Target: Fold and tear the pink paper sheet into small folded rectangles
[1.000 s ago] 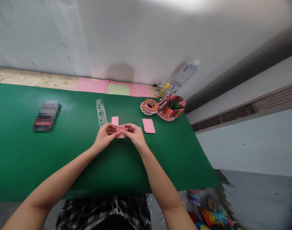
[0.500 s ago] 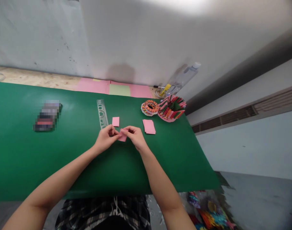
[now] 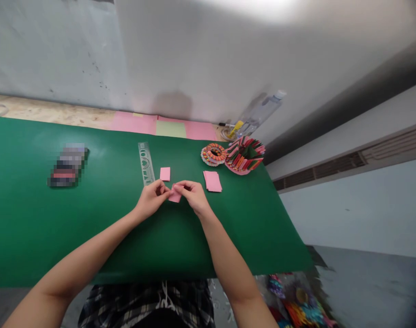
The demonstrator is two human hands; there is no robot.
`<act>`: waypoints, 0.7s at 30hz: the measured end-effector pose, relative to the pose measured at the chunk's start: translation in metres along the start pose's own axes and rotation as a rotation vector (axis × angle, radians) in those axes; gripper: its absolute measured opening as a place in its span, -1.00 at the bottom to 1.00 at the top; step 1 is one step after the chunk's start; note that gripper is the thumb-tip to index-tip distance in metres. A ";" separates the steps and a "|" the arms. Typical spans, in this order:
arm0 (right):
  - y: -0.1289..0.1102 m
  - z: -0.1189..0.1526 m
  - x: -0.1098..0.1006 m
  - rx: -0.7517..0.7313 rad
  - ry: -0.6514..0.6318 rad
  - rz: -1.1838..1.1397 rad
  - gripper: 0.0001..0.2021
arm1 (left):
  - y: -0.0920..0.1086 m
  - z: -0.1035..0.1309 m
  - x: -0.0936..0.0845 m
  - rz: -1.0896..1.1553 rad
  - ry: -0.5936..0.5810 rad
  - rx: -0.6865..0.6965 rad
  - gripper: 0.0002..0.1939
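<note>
A small piece of pink paper (image 3: 175, 196) is pinched between both hands above the green table. My left hand (image 3: 152, 197) grips its left edge with thumb and finger. On the opposite side, my right hand (image 3: 193, 196) is closed on its upper right part; the fingers hide some of the paper. Just beyond the hands lies another small pink paper piece (image 3: 164, 173). A stack of pink paper rectangles (image 3: 213, 181) rests to the right of my right hand. The clear stencil ruler (image 3: 145, 161) lies beyond my left hand.
A ring of folded paper (image 3: 213, 154) and a round folded-paper piece (image 3: 245, 156) sit at the back right, near a clear bottle (image 3: 264, 111). Pink sheets (image 3: 134, 122) line the back edge of the green table (image 3: 102, 200). A blurred-out dark object (image 3: 68, 165) lies at left.
</note>
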State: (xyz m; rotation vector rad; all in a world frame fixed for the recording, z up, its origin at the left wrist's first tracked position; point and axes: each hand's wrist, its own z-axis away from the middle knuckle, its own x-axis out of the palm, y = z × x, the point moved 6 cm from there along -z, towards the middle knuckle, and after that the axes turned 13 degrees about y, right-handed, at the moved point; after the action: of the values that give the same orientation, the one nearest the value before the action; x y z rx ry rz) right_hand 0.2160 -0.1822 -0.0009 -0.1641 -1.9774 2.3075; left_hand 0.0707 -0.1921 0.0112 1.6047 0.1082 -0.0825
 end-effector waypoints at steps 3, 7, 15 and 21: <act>0.001 -0.001 -0.001 0.004 0.018 0.006 -0.79 | 0.001 0.002 0.003 -0.027 -0.014 0.014 -0.66; 0.003 -0.002 0.000 0.007 0.017 0.023 -0.78 | -0.005 0.004 0.007 0.041 -0.033 -0.058 -0.64; 0.004 -0.003 0.000 0.026 0.018 -0.006 -0.79 | -0.013 0.003 0.008 0.155 -0.053 -0.139 -0.64; 0.002 -0.003 -0.001 0.018 0.020 0.001 -0.79 | -0.012 0.002 0.008 0.152 -0.065 -0.143 -0.63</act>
State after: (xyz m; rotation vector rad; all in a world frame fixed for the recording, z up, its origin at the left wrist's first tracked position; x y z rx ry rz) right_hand 0.2170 -0.1801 -0.0035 -0.1865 -1.9468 2.3143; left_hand 0.0776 -0.1938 -0.0018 1.4607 -0.0573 -0.0092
